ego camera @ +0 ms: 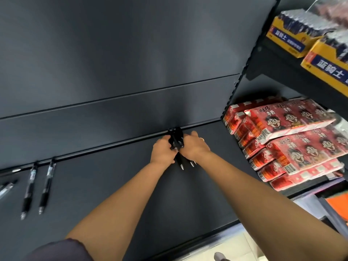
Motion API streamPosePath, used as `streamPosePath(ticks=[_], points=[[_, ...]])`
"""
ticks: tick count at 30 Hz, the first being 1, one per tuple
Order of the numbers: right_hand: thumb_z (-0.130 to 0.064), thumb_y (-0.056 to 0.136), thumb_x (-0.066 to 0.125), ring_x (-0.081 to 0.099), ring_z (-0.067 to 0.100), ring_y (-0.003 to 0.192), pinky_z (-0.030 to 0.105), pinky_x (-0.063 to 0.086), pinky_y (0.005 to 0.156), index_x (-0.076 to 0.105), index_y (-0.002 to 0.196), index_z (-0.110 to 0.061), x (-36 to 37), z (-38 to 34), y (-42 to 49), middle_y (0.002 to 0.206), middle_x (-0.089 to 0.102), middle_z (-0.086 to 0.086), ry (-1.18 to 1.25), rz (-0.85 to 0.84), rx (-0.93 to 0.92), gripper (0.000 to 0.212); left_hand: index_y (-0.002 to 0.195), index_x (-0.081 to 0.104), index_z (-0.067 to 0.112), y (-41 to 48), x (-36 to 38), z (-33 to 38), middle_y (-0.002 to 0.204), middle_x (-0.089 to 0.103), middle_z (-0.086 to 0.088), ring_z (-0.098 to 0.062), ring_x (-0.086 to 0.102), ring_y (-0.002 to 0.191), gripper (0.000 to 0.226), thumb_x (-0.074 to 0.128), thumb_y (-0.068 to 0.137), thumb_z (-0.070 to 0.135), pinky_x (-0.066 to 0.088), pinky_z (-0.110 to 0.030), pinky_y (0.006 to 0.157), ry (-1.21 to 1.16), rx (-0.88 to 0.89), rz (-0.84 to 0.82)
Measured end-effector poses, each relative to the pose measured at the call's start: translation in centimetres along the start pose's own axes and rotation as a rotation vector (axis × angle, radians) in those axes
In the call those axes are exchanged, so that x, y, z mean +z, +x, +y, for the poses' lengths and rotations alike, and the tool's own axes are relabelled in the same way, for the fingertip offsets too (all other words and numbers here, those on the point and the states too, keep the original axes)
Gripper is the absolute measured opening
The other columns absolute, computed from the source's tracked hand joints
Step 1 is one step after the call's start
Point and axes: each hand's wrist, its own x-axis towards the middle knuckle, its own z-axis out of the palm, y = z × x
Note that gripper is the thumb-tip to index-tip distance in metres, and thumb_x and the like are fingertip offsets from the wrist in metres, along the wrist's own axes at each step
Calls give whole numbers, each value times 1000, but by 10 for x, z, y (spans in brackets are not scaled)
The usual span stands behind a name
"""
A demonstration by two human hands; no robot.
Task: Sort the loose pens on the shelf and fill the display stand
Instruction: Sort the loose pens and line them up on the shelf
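Note:
A bundle of black pens [176,140] lies at the back of the dark shelf [116,185], clicker ends against the back panel and silver tips [182,167] pointing toward me. My left hand [163,152] grips the bundle from the left. My right hand [192,146] holds it from the right, fingers curled over the pens. Two loose black pens [28,189] [46,186] lie side by side on the shelf at the far left. Another pen [5,189] shows partly at the left edge. No display stand is in view.
Red snack packs [290,136] are stacked on the neighbouring shelf to the right. Yellow and blue boxes [293,32] stand on the shelf above them. A perforated upright post [239,80] divides the two bays. The floor shows at the bottom right.

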Motion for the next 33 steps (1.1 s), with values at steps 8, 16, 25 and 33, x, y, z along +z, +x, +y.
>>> streamPosePath(ticks=[8, 16, 25, 33], points=[[-25, 94, 52, 38, 36, 122, 44, 45, 85, 41, 133, -12, -4, -5, -5, 131, 34, 11, -91, -2, -58, 43, 133, 45, 12, -3, -13, -4, 105, 54, -6, -25, 57, 102, 46, 58, 89, 9, 53, -39, 86, 104, 28, -16], [-28, 96, 46, 43, 36, 120, 45, 42, 89, 43, 135, -16, -11, -48, -34, 132, 41, 12, -242, 168, -217, 41, 115, 52, 14, -32, -82, -13, 104, 59, -7, -24, 57, 97, 25, 55, 91, 17, 48, -36, 84, 362, 156, 67], [-39, 96, 45, 49, 30, 111, 42, 39, 86, 58, 114, -17, 26, -174, -102, 114, 55, 6, -370, 386, -477, 32, 103, 50, 16, -122, -219, -70, 104, 56, -4, -25, 56, 95, 16, 50, 92, 27, 43, -34, 67, 768, 253, 296], [-35, 97, 41, 55, 28, 104, 38, 40, 81, 64, 105, -16, 83, -305, -161, 106, 62, 4, -331, 438, -735, 30, 95, 55, 17, -203, -328, -145, 100, 62, -4, -28, 58, 98, 17, 48, 92, 31, 42, -35, 71, 920, 250, 419]])
